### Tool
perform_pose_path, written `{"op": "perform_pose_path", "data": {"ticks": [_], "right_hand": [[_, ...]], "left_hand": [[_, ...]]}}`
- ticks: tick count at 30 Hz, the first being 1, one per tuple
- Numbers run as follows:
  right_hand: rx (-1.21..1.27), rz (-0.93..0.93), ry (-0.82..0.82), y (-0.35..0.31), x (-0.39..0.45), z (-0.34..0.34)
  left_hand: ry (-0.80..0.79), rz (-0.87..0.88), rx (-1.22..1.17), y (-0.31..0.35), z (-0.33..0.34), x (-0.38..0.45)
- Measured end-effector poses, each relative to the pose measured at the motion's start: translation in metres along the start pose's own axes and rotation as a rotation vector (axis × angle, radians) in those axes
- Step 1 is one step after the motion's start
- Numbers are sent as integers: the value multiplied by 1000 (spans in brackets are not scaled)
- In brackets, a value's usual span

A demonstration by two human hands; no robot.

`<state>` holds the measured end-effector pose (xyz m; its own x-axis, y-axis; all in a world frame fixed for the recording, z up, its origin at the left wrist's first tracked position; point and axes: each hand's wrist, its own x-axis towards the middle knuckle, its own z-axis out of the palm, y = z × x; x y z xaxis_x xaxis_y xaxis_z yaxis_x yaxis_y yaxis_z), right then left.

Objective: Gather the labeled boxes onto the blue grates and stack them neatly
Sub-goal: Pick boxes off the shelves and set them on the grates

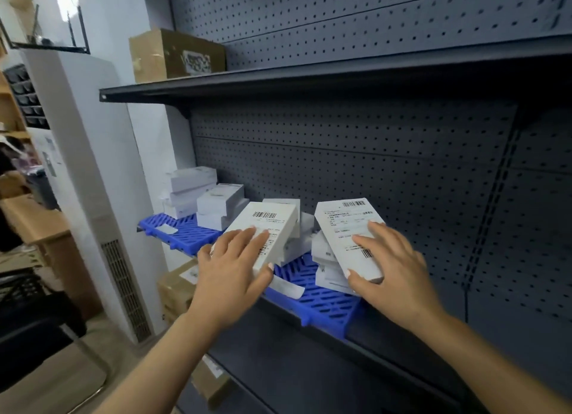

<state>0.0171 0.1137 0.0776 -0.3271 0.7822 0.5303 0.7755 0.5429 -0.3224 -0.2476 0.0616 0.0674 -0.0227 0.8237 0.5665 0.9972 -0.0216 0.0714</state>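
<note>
Several white labeled boxes (198, 194) already sit stacked at the left of the blue grates (325, 302). My left hand (230, 277) clasps one tilted labeled box (266, 228); my right hand (393, 268) clasps another (346, 228) atop a loose heap (325, 259). I judge the work half done: these need squaring.

Bare forearms, no sleeves; short nails.

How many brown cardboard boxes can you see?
3. One brown box on the top shelf, one under the blue grates at left, one lower down. Others may be hidden.
</note>
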Motion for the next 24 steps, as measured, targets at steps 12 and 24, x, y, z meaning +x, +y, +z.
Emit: {"op": "perform_pose_path", "data": {"ticks": [12, 24], "right_hand": [[-74, 105, -18, 19, 76, 22], [-191, 170, 49, 13, 93, 47]], "left_hand": [[13, 109, -56, -34, 52, 118], [-18, 300, -117, -61, 88, 162]]}}
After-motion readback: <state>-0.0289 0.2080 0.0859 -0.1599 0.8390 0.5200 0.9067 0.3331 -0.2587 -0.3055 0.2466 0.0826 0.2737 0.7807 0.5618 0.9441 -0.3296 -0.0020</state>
